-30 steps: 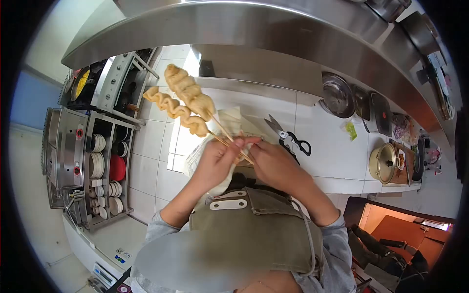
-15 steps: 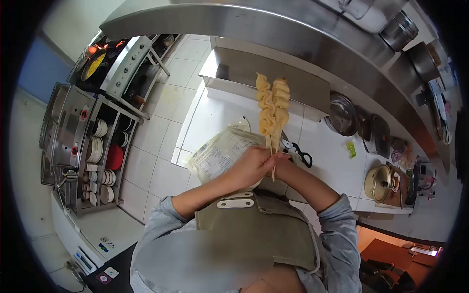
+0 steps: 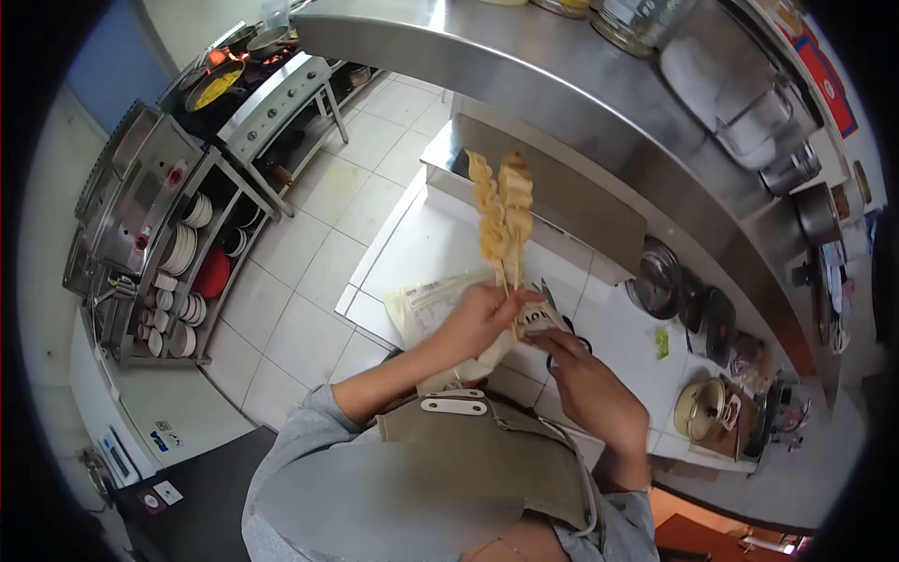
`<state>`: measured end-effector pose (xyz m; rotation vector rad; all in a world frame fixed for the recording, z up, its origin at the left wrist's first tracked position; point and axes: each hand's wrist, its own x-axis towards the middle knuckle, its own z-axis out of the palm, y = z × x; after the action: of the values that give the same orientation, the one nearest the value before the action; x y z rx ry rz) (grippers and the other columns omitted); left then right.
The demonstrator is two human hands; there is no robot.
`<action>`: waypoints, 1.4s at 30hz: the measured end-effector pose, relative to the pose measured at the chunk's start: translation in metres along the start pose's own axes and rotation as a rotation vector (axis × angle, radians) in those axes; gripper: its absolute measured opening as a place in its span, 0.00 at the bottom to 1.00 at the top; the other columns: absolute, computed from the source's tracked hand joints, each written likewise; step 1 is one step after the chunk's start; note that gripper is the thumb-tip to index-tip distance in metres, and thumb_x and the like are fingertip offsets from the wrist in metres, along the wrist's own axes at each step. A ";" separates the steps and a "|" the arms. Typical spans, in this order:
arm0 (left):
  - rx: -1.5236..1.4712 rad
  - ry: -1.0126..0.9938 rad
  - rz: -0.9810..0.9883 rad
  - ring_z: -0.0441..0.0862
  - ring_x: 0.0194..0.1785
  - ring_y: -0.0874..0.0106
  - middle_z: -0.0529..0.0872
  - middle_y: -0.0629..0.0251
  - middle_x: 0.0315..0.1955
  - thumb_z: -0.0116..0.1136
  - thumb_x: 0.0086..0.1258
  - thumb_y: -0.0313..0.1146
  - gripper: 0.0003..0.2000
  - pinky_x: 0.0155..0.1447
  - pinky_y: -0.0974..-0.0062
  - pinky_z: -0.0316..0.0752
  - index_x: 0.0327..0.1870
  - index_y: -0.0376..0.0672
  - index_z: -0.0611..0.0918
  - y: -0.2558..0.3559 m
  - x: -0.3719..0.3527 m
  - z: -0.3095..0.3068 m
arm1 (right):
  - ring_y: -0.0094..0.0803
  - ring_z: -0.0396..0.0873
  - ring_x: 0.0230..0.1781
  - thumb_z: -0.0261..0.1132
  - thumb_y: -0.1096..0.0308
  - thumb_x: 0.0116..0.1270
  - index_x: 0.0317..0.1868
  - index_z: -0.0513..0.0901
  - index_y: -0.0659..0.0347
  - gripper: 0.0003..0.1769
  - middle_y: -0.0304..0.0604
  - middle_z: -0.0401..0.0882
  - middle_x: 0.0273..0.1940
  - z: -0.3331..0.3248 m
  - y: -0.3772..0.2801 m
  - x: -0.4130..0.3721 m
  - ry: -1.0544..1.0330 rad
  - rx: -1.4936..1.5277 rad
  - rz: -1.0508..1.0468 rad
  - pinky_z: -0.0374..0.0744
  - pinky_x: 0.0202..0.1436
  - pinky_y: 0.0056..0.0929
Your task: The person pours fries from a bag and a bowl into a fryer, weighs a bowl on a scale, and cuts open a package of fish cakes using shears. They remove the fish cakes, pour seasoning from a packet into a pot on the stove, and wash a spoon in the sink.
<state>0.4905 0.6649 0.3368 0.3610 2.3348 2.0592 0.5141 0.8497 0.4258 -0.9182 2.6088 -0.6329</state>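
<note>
My left hand point(image 3: 479, 320) is closed round the sticks of two skewers point(image 3: 504, 211), which point away from me. Folded, wavy pale-yellow food is threaded on them. Below lies a printed plastic bag point(image 3: 417, 304) on the white tiled counter, part of it hidden by my left hand and forearm. My right hand point(image 3: 595, 384) has its fingertips pinched at the bag's right edge, just beside the sticks. Scissors point(image 3: 581, 344) with black handles lie beside the bag, partly covered by my right hand.
A stainless shelf point(image 3: 524, 70) curves above the white tiled counter point(image 3: 609, 314). At right are a metal bowl point(image 3: 655, 278), a green packet point(image 3: 662, 343) and a lidded pot point(image 3: 700, 409). Far left, a pan point(image 3: 215, 87) with yellow food sits on the stove, near a rack of plates point(image 3: 178, 251).
My right hand has moved away from the skewer sticks, right and toward me, onto the bag's edge. The bag's right end now shows beside the sticks. The camera view has shifted.
</note>
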 end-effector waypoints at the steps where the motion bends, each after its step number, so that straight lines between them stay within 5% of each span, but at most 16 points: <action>1: 0.024 -0.012 0.043 0.75 0.28 0.66 0.80 0.56 0.24 0.40 0.70 0.28 0.14 0.40 0.72 0.72 0.43 0.39 0.82 0.011 0.001 -0.009 | 0.50 0.72 0.50 0.54 0.77 0.59 0.50 0.71 0.73 0.17 0.53 0.70 0.53 -0.016 -0.016 -0.010 0.024 -0.007 0.020 0.72 0.53 0.36; 6: 0.242 -0.070 0.145 0.70 0.23 0.74 0.70 0.65 0.20 0.46 0.69 0.31 0.12 0.32 0.76 0.68 0.48 0.45 0.82 0.041 -0.001 -0.068 | 0.45 0.76 0.46 0.60 0.77 0.57 0.46 0.75 0.69 0.15 0.51 0.74 0.50 -0.065 -0.032 -0.044 0.176 0.042 0.044 0.76 0.47 0.32; 9: 0.289 -0.109 0.175 0.70 0.23 0.74 0.71 0.65 0.21 0.46 0.70 0.33 0.12 0.32 0.76 0.68 0.46 0.43 0.83 0.059 -0.006 -0.087 | 0.37 0.80 0.35 0.66 0.78 0.52 0.34 0.81 0.67 0.07 0.46 0.80 0.37 -0.057 -0.015 -0.048 0.336 0.224 0.035 0.78 0.38 0.27; 14: 0.363 -0.125 0.319 0.74 0.24 0.73 0.75 0.63 0.24 0.45 0.68 0.32 0.13 0.34 0.75 0.70 0.42 0.42 0.84 0.046 -0.018 -0.094 | 0.33 0.81 0.31 0.67 0.80 0.48 0.32 0.84 0.65 0.08 0.44 0.81 0.33 -0.033 0.002 -0.046 0.396 0.371 0.062 0.77 0.35 0.24; 19: 0.225 -0.140 0.202 0.74 0.22 0.72 0.78 0.64 0.16 0.44 0.68 0.35 0.15 0.32 0.77 0.71 0.38 0.40 0.85 0.037 -0.046 -0.087 | 0.27 0.80 0.29 0.67 0.83 0.43 0.30 0.85 0.64 0.11 0.44 0.81 0.30 -0.021 0.018 -0.051 0.521 0.512 0.087 0.77 0.34 0.21; 27: 0.066 -0.051 0.207 0.75 0.20 0.73 0.84 0.58 0.22 0.42 0.72 0.42 0.23 0.27 0.77 0.69 0.30 0.31 0.85 0.045 -0.067 -0.109 | 0.25 0.79 0.23 0.66 0.80 0.51 0.34 0.83 0.62 0.08 0.43 0.79 0.32 0.025 0.033 -0.002 0.538 0.421 0.191 0.77 0.24 0.20; 34: 0.118 -0.034 0.176 0.78 0.22 0.71 0.83 0.59 0.19 0.42 0.71 0.44 0.25 0.29 0.76 0.73 0.24 0.30 0.83 0.051 -0.066 -0.121 | 0.32 0.81 0.29 0.59 0.80 0.57 0.38 0.79 0.62 0.09 0.44 0.73 0.37 0.089 0.045 0.042 0.398 0.639 0.036 0.79 0.32 0.26; 37: 0.098 0.001 0.179 0.75 0.20 0.71 0.82 0.61 0.16 0.43 0.71 0.43 0.25 0.29 0.74 0.71 0.22 0.32 0.83 0.049 -0.066 -0.120 | 0.38 0.79 0.39 0.62 0.79 0.53 0.43 0.79 0.58 0.15 0.45 0.69 0.41 0.097 0.042 0.053 0.308 0.500 -0.012 0.77 0.47 0.32; 42: 0.121 -0.051 0.199 0.74 0.20 0.72 0.81 0.63 0.15 0.43 0.70 0.42 0.24 0.29 0.75 0.70 0.20 0.35 0.83 0.052 -0.063 -0.120 | 0.39 0.78 0.39 0.67 0.76 0.50 0.48 0.79 0.53 0.22 0.45 0.66 0.43 0.104 0.037 0.069 0.282 0.508 -0.094 0.77 0.47 0.32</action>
<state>0.5418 0.5417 0.3952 0.6667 2.4911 1.9626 0.4871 0.7992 0.3090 -0.8326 2.4425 -1.4587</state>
